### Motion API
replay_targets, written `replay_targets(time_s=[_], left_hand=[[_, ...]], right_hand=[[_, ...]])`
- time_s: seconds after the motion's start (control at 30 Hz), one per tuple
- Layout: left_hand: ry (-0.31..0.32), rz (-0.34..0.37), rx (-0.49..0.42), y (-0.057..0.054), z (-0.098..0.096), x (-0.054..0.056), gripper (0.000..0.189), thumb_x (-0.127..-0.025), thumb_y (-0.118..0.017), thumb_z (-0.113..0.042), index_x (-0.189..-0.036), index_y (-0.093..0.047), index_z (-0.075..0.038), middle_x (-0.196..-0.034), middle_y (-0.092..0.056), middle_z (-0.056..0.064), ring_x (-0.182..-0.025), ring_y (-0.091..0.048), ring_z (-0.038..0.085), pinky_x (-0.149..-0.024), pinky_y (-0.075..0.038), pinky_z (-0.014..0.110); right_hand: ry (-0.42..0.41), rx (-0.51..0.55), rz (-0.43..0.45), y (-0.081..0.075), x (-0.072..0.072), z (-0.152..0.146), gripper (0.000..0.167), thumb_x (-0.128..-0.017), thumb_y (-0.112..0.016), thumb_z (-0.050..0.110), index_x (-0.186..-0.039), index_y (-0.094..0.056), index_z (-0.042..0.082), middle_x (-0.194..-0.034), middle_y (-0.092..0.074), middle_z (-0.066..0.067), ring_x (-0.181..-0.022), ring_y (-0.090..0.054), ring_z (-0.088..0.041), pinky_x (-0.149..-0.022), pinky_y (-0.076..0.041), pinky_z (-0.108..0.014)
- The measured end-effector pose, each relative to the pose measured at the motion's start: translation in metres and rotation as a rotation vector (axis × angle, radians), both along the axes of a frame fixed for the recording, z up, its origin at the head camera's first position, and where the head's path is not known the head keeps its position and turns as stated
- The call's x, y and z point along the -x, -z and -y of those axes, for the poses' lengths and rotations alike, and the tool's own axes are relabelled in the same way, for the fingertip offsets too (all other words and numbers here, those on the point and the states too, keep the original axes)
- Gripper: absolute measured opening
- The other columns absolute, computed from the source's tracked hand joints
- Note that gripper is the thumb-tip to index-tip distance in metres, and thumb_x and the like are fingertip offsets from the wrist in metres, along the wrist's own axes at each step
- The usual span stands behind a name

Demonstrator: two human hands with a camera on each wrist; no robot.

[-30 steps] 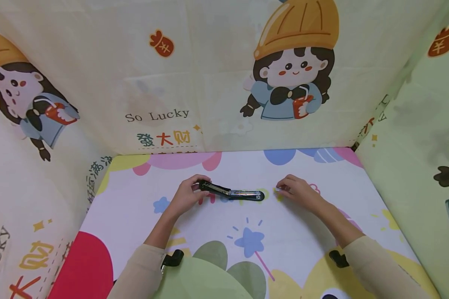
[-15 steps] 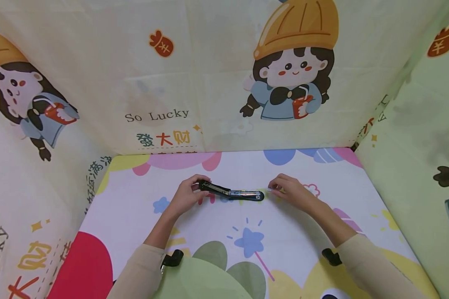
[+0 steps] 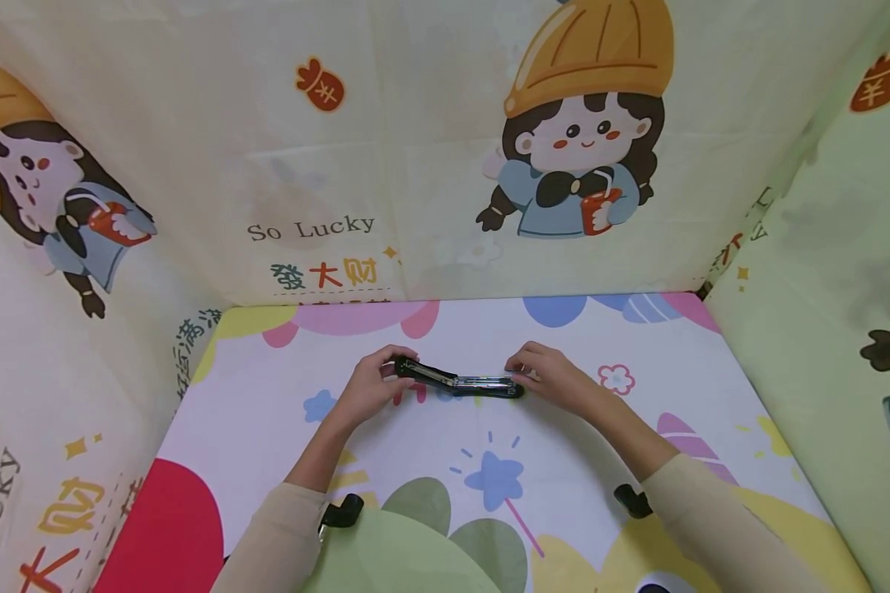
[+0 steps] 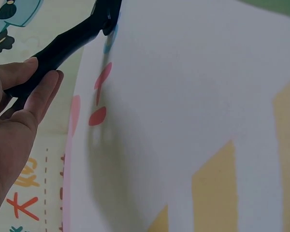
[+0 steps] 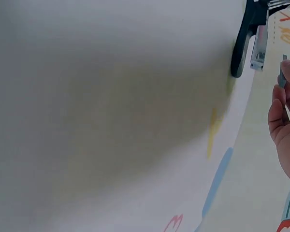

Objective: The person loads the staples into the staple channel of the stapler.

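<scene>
tabletop (image 3: 415, 445): stapler (image 3: 452, 384) between left hand (image 3: 371, 385), gripping 1 end, and right hand (image 3: 552, 377), pinching grey strip (image 5: 281, 80).

Right hand (image 5: 289, 135), one, partly cut off; thumb and fingers pinch a small grey strip (image 5: 282, 79). Black stapler (image 5: 253, 19), partial, metal channel (image 5: 259, 50) exposed, just ahead of the fingertips. Pale printed tabletop (image 5: 111, 121), shadowed, beside the hand; printed cloth (image 5: 253, 169) behind it.

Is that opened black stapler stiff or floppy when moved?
The stapler has solid-looking halves, so each is probably stiff. The bend at its middle suggests it may fold there. Being bent, it probably won't roll.
</scene>
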State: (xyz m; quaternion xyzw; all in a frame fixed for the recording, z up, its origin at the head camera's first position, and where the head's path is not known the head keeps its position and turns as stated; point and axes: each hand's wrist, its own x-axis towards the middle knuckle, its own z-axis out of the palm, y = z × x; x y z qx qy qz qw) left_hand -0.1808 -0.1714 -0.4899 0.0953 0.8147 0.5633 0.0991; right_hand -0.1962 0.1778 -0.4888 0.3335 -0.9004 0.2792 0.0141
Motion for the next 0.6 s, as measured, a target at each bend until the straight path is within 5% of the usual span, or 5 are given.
replay_targets(time_s=[0.6], left_hand=[[0.018,0.008,-0.031,0.000,0.001,0.001,0.040,-0.091,-0.074,0.003,-0.129,-0.066,-0.009,-0.135,-0.062,0.016,-0.113,-0.070,0.032,-0.086,-0.057,0.023]], right_hand=[[-0.071,-0.047,0.028,0.002,0.005,0.038,0.016,-0.095,-0.075,0.010,-0.111,-0.077,0.008,-0.105,-0.069,-0.004,-0.093,-0.065,-0.015,-0.084,-0.059,-0.030]])
